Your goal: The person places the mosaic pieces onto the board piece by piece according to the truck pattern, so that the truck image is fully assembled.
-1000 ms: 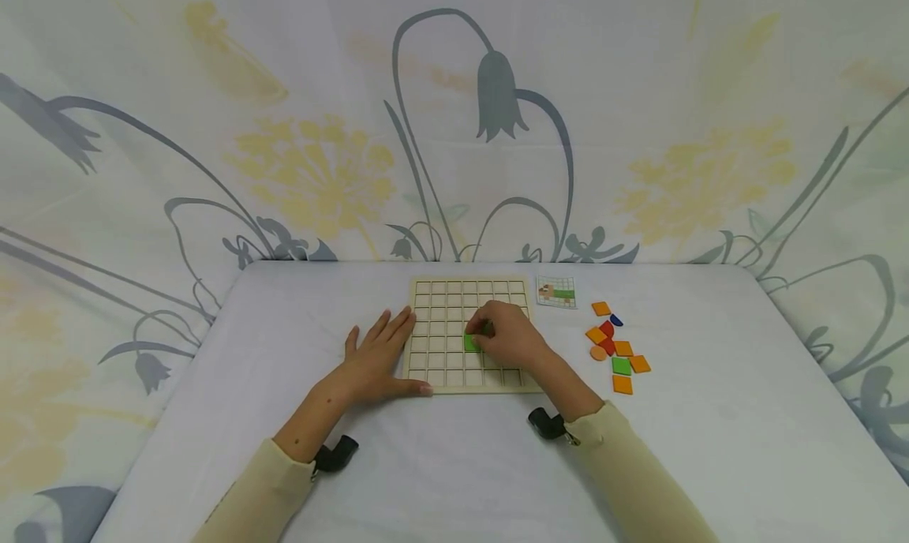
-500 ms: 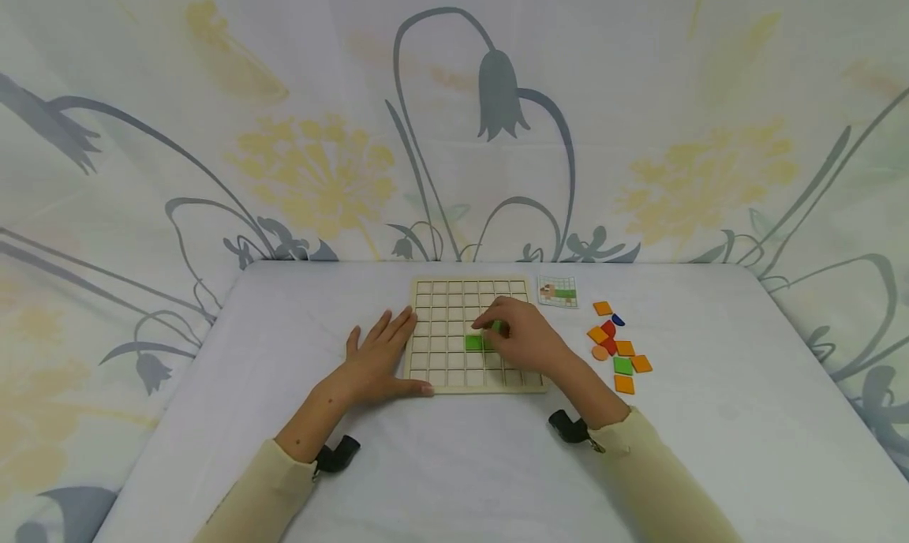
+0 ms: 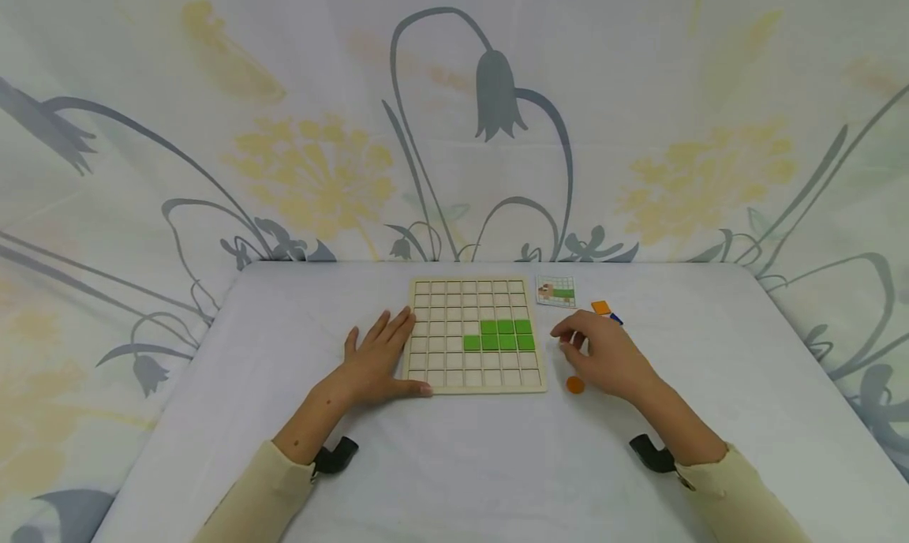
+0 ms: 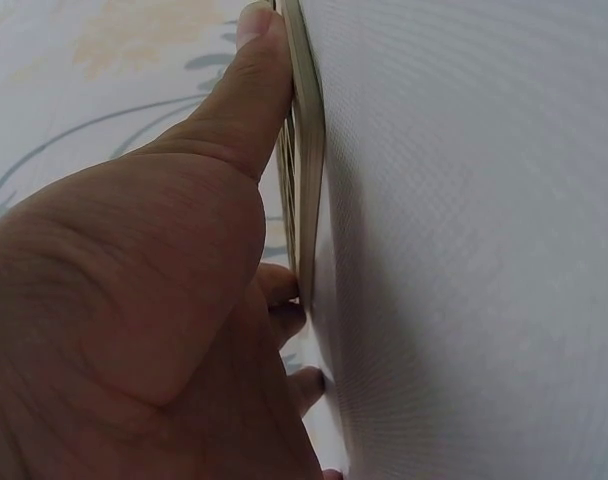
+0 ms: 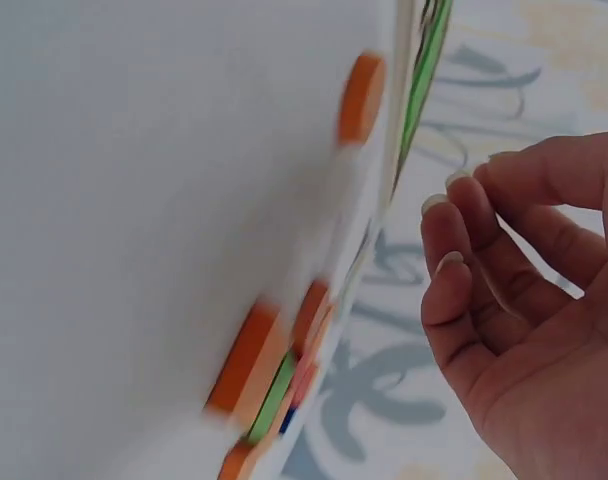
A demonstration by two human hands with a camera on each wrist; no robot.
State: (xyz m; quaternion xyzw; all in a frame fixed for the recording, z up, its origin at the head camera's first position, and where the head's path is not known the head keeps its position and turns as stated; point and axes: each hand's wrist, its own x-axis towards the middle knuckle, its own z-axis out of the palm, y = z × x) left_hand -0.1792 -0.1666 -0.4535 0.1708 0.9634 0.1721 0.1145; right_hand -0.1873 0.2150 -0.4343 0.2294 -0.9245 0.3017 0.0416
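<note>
My left hand [image 3: 375, 361] lies spread at the left of the wooden grid board [image 3: 446, 282]. Its fingertips touch the left edge and the thumb rests on the near edge, as the left wrist view also shows with the thumb [image 4: 239, 105]. Several green square tiles [image 3: 506, 342] sit in two rows in the board's right half. Just right of the board hovers my right hand [image 3: 607, 357], fingers loosely bent, with nothing seen between them. Below it an orange disc [image 3: 575, 385] lies on the cloth; the right wrist view shows this disc [image 5: 361, 98] apart from the other pieces.
A picture card [image 3: 556, 291] lies beyond the board's right corner. An orange square [image 3: 600, 308] and a blue piece [image 3: 615, 319] show past my right hand, which hides other pieces. The right wrist view shows an orange square [image 5: 246, 358] and a green tile [image 5: 272, 398] there.
My right hand has left the green tiles and moved right, off the board, uncovering them. An orange disc now lies near the board's lower right, where none lay before. The left hand stays put.
</note>
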